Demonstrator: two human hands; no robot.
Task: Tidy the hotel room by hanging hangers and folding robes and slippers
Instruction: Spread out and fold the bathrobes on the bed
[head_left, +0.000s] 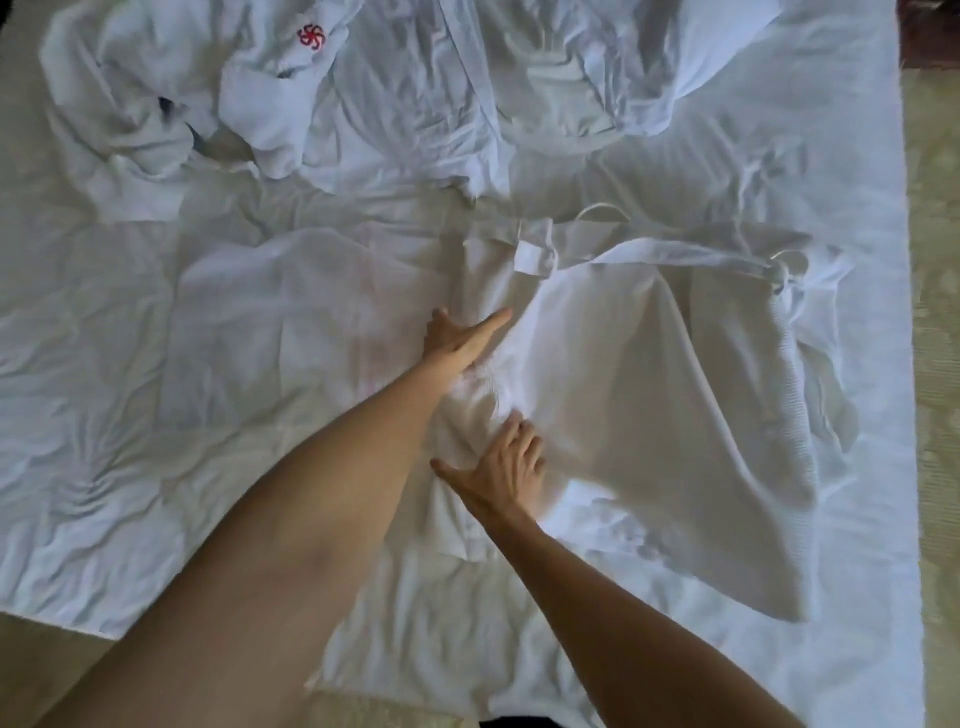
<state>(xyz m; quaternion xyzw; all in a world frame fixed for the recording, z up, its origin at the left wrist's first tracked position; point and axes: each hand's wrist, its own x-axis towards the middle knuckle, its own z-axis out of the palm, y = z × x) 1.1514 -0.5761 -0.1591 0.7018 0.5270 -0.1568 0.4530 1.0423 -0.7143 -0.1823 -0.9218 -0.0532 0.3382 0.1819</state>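
Note:
A white robe (649, 395) lies spread on the bed (104, 415), its belt (649, 252) running across its far end. My left hand (460, 343) lies flat on the robe's left edge, fingers straight and pointing away from me. My right hand (506, 467) presses on the cloth nearer to me, fingers spread, with bunched folds between the two hands. Neither hand holds anything. A second white robe (218, 104) with a red emblem (310, 37) lies crumpled at the far left.
Rumpled white bedding (545, 78) is piled at the far middle and right. The bed's right edge meets pale patterned carpet (935, 364). Carpet also shows at the near left corner (41, 670).

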